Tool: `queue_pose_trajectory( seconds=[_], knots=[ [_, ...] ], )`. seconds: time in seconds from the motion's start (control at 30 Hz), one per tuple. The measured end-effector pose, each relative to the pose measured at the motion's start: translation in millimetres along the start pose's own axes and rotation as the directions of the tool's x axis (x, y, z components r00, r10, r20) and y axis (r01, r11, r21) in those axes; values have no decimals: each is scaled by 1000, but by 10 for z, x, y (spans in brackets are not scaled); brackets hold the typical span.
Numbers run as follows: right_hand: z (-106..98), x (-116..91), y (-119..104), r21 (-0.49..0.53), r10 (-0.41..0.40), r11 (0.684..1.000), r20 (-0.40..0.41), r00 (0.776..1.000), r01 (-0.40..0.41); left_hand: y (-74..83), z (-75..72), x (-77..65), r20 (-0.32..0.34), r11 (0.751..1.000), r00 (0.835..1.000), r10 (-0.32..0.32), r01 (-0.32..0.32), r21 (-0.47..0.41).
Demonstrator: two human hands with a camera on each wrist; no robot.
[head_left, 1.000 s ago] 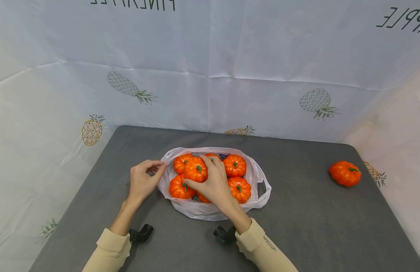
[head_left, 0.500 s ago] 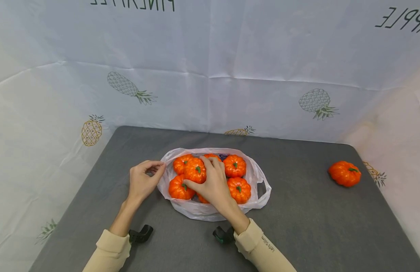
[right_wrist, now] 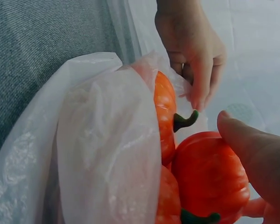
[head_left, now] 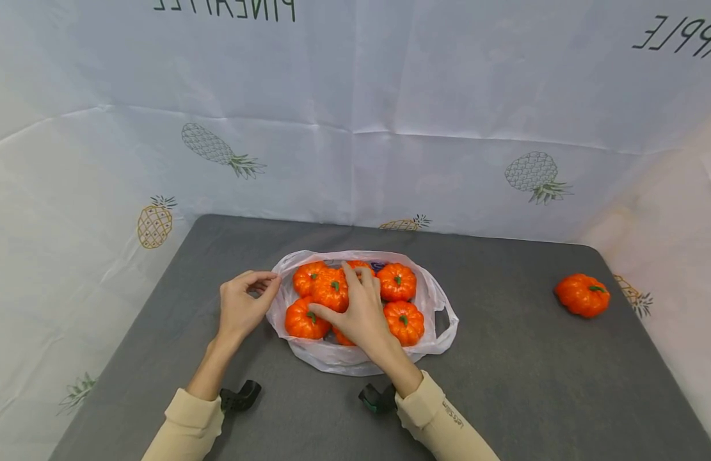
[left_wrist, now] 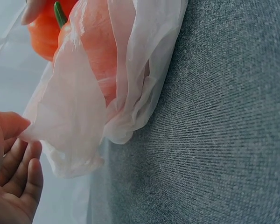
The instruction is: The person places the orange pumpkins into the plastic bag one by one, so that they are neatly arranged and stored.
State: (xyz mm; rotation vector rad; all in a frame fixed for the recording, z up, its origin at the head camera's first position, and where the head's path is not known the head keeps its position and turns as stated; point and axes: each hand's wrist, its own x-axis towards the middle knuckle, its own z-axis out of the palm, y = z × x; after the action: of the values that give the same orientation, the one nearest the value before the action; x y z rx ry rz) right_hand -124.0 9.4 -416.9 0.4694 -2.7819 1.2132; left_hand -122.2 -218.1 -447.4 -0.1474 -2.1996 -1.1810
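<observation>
A white plastic bag [head_left: 355, 366] lies with its mouth wide, packed with several small orange pumpkins that have green stems. My left hand [head_left: 246, 304] pinches the bag's left rim between thumb and fingers; the left wrist view shows the film [left_wrist: 74, 112] drawn toward the fingertips. Over the bag, my right hand [head_left: 363, 314] grips a pumpkin [head_left: 331, 289] that sits on top of the others, thumb on its near side and fingers on its far side. Beneath it, part of another pumpkin [head_left: 306, 318] shows. The right wrist view has the gripped pumpkin [right_wrist: 210, 175] beside the thumb.
One more pumpkin [head_left: 583, 295] lies alone near the right edge of the dark grey table [head_left: 516, 371]. A white cloth [head_left: 355, 77] printed with pineapples hangs behind and around the table. The bag's handle loop [head_left: 449, 326] points right.
Both hands stay nearly still, the left at the bag's rim and the right on the top pumpkin. That pumpkin sits very slightly further left than a second ago.
</observation>
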Motion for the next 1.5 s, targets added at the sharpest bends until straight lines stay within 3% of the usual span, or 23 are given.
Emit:
queue_pose_trajectory(
  seconds=[0.53,0.93,1.5],
  knots=[
    [-70,-25,10,36,-3,999,16,1000,3,0,-2,-1,11,1000,1000,-19,19,-1],
    [-234,-30,31,135,-153,977,-88,984,164,0,-8,19,16,1000,1000,-15,15,-8],
    [-488,-32,311,150,-193,962,-213,958,227,-7,-7,14,10,1000,1000,-13,13,-11]
  ],
)
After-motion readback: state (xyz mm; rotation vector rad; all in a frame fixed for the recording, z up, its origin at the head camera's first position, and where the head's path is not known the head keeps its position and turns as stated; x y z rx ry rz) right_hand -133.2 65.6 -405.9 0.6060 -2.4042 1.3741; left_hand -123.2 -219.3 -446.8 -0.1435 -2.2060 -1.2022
